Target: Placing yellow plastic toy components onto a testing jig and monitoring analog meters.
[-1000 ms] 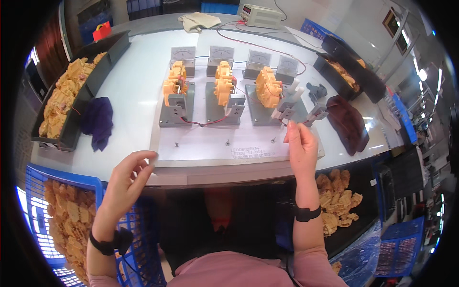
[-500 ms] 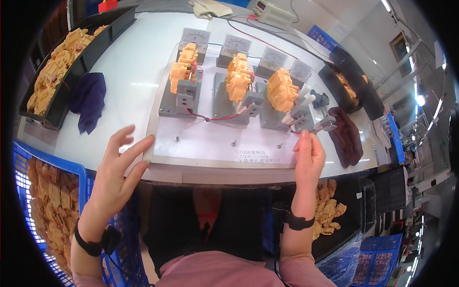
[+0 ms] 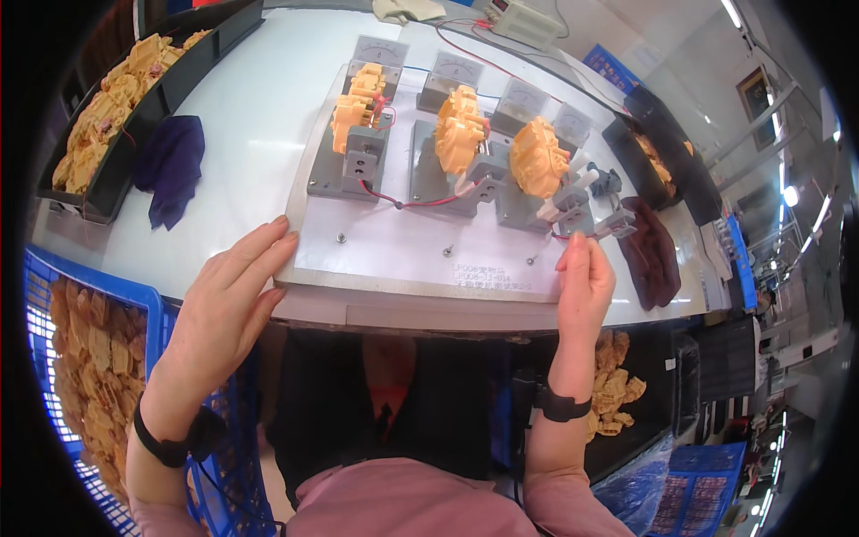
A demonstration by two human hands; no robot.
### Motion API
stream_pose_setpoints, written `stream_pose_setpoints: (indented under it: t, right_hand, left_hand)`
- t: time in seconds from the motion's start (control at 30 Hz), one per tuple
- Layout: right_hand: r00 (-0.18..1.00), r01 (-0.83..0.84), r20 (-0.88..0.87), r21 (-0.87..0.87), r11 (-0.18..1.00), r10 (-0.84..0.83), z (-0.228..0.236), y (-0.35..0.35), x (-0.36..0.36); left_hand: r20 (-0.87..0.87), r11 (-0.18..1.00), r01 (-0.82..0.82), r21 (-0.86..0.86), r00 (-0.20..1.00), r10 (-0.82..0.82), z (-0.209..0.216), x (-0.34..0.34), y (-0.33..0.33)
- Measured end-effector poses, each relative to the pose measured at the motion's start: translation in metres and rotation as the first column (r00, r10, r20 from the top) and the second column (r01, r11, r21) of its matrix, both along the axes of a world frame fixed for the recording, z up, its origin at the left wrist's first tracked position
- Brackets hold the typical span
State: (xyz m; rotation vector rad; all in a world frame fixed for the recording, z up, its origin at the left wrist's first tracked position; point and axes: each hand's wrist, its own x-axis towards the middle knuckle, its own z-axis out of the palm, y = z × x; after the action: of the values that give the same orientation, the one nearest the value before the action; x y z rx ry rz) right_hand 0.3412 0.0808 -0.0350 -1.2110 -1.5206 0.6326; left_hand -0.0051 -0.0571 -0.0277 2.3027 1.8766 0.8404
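Observation:
A flat white test board [image 3: 385,259] carries three grey fixtures in a row, each with a yellow plastic gear-like housing: the left [image 3: 358,107], the middle [image 3: 461,134] and the right [image 3: 539,159]. Grey clamp blocks with red wires stand before them, and dial meters [image 3: 459,72] behind. My left hand [image 3: 234,291] lies with fingers stretched out along the board's left edge, holding nothing. At the board's right front corner my right hand [image 3: 586,277] is closed, thumb and fingertips pinched just below the right clamp block [image 3: 573,215]. Anything between those fingertips is hidden.
Yellow parts fill a black bin [image 3: 103,192] at far left and a blue basket [image 3: 154,313] below it. Dark cloths lie left [image 3: 172,170] and right [image 3: 651,255]. Black trays [image 3: 626,161] stand right; a power supply [image 3: 519,25] sits at the back.
My left hand has come in against the board's left edge, its spread fingers drawing closer together. My right hand stays pinched near the right clamp. The whole view has shifted slightly.

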Motion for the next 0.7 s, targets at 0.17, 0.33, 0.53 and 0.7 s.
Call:
stream_pose_setpoints:
  t: [0.17, 0.33, 0.53, 0.7]
  right_hand:
    - [1.000, -0.027, 0.012, 0.031, 0.999, 0.027, 0.0000, 0.0002, -0.0005]
    - [0.999, -0.034, 0.005, 0.026, 0.999, 0.034, -0.0001, 0.0001, 0.0002]
    - [0.999, -0.036, 0.007, 0.023, 0.999, 0.036, -0.0001, -0.0006, 0.0005]
    - [1.000, -0.023, -0.005, 0.026, 0.999, 0.023, -0.0012, 0.0004, 0.0003]
  left_hand:
    - [0.019, 1.000, 0.013, 0.003, 1.000, -0.013, 0.0012, -0.0001, 0.0000]
    - [0.099, 0.995, 0.016, -0.095, 0.995, -0.006, 0.0039, 0.0005, -0.0015]
    - [0.105, 0.994, 0.008, -0.112, 0.994, 0.004, 0.0038, 0.0010, -0.0013]
    - [0.090, 0.993, -0.001, -0.121, 0.996, 0.012, 0.0037, 0.0007, -0.0008]
